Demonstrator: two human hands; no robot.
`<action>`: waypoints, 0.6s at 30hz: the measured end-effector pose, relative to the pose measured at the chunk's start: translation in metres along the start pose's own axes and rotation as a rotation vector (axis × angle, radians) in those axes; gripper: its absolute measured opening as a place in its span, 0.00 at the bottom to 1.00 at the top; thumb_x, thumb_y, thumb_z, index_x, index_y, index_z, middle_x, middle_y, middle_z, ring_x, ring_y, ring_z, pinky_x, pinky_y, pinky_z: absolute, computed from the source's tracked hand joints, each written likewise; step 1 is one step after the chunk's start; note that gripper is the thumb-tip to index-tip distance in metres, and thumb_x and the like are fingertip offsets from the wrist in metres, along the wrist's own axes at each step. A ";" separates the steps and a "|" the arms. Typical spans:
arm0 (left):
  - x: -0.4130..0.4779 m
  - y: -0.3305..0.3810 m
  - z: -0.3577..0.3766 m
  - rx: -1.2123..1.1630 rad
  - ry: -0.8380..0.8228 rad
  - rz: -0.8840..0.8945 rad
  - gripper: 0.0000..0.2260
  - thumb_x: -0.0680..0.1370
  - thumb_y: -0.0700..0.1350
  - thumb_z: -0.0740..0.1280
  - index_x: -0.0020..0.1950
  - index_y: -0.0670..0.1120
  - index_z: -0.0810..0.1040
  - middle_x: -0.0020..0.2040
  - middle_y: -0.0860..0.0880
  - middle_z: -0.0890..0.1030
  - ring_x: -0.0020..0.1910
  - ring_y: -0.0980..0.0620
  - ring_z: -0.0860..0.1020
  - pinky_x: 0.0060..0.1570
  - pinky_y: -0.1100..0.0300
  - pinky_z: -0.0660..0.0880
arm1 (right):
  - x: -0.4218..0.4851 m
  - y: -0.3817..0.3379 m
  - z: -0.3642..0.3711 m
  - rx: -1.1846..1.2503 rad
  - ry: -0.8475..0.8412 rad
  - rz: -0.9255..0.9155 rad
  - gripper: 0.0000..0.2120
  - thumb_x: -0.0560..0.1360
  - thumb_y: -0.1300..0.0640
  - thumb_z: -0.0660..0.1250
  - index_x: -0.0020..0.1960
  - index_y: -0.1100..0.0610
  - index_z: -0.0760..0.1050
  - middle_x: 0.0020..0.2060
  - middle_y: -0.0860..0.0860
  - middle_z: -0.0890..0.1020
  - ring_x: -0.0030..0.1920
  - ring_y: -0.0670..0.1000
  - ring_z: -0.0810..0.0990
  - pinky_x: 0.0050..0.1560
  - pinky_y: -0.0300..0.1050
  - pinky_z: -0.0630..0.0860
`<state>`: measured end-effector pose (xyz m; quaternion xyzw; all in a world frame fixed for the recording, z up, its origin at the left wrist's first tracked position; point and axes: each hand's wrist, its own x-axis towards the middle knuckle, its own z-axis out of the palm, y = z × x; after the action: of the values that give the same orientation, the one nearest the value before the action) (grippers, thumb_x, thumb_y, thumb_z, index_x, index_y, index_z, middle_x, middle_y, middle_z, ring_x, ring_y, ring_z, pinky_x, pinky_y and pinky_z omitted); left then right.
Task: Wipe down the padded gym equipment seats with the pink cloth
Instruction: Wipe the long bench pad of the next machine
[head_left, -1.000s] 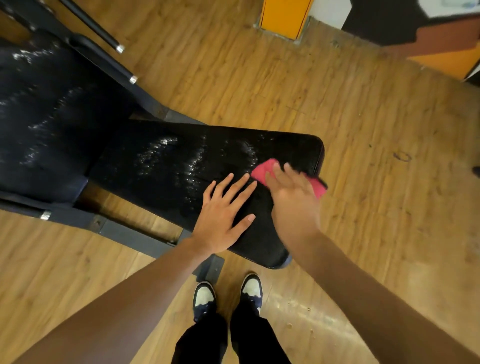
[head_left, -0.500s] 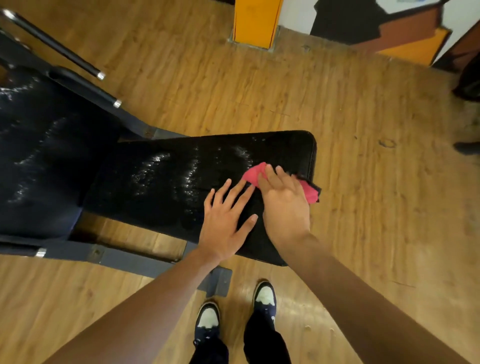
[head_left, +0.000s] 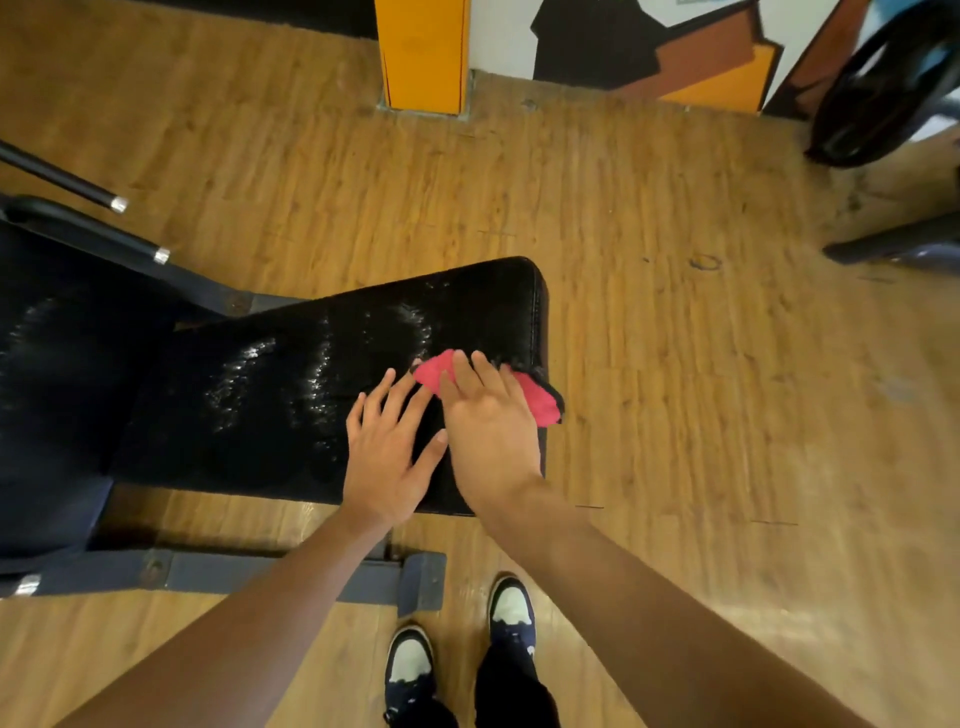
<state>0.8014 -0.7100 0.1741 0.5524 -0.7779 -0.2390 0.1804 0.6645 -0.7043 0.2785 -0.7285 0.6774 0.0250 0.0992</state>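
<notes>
A black padded seat (head_left: 322, 395) with wet streaks lies in the middle of the view, its right end near my hands. My right hand (head_left: 488, 431) presses flat on the pink cloth (head_left: 540, 400) at the seat's right end; part of the cloth hangs over the edge. My left hand (head_left: 387, 452) rests flat on the pad just left of it, fingers spread, holding nothing. A second black pad (head_left: 57, 374), also streaked, adjoins on the left.
The bench's grey metal frame (head_left: 270, 571) runs along the floor in front of my shoes (head_left: 457, 639). Two dark bars (head_left: 104, 239) angle off at upper left. A yellow pillar (head_left: 423, 52) stands at the back, dark equipment (head_left: 883, 93) at upper right. Wooden floor lies to the right.
My right hand and the cloth have shifted slightly toward the seat's right edge. The camera has tilted up, showing more of the wall and the equipment at right.
</notes>
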 end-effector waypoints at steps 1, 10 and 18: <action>0.000 0.001 -0.001 0.003 0.000 0.002 0.32 0.85 0.68 0.45 0.83 0.53 0.62 0.84 0.52 0.60 0.84 0.48 0.53 0.80 0.37 0.53 | -0.017 0.000 -0.001 -0.011 -0.021 -0.032 0.32 0.83 0.59 0.60 0.82 0.60 0.48 0.82 0.57 0.51 0.81 0.58 0.48 0.81 0.56 0.46; -0.001 0.003 -0.003 0.004 -0.008 -0.016 0.29 0.85 0.65 0.48 0.85 0.56 0.57 0.85 0.55 0.56 0.85 0.50 0.51 0.81 0.40 0.50 | 0.084 0.023 -0.006 -0.183 0.048 -0.020 0.30 0.82 0.61 0.59 0.81 0.61 0.53 0.81 0.58 0.55 0.81 0.57 0.51 0.80 0.54 0.52; -0.003 0.000 -0.003 -0.031 0.011 0.012 0.30 0.85 0.64 0.48 0.84 0.54 0.60 0.85 0.53 0.58 0.85 0.48 0.53 0.79 0.37 0.53 | -0.067 0.025 0.003 -0.063 0.002 -0.146 0.42 0.60 0.72 0.76 0.73 0.62 0.72 0.73 0.60 0.72 0.73 0.61 0.71 0.72 0.60 0.67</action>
<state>0.8041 -0.7083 0.1767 0.5460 -0.7765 -0.2469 0.1948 0.6344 -0.6394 0.2841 -0.7786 0.6216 0.0382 0.0773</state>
